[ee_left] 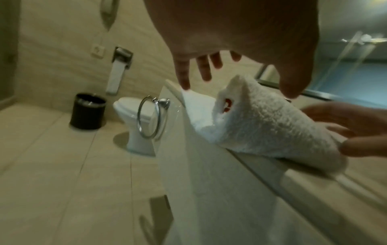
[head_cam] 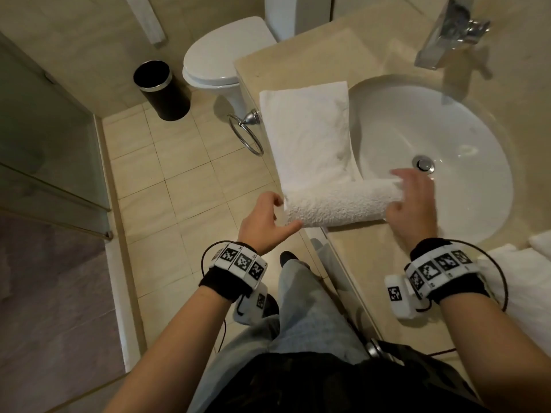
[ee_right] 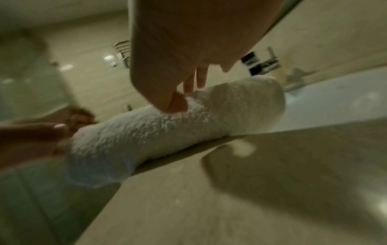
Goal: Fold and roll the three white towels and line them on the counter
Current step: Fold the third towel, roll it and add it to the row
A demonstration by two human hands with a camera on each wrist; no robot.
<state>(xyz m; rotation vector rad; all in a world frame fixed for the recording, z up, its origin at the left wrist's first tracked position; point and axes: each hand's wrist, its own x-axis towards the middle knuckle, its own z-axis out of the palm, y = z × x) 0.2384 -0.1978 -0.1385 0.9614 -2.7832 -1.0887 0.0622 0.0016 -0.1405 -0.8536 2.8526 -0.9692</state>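
So the towel [head_cam: 337, 204] is half rolled on the counter [head_cam: 372, 254], at 9 o'clock of the sink [head_cam: 447, 120]. Roll lies 9-to-3, flat tail runs off toward 12. My left hand [head_cam: 262, 219] is loose, thumb touching one end; right hand [head_cam: 414, 204] cups the other.

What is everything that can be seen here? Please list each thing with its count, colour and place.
towel: 1, white, on counter left of sink, near end rolled
further towels: count unclear, white, counter's right edge of view
counter: 1, beige, around sink
sink: 1, white, set in counter
faucet: 1, chrome, behind sink
drain plug: 1, chrome, sink bottom
towel ring: 1, chrome, counter's left side
toilet: 1, white, lid shut, beyond counter
bin: 1, black, floor left of toilet
floor: 1, beige tiles, left of counter
wristbands: 2, black with marker tiles, one per wrist
left hand: 1, touches roll's left end
right hand: 1, grips roll's right end
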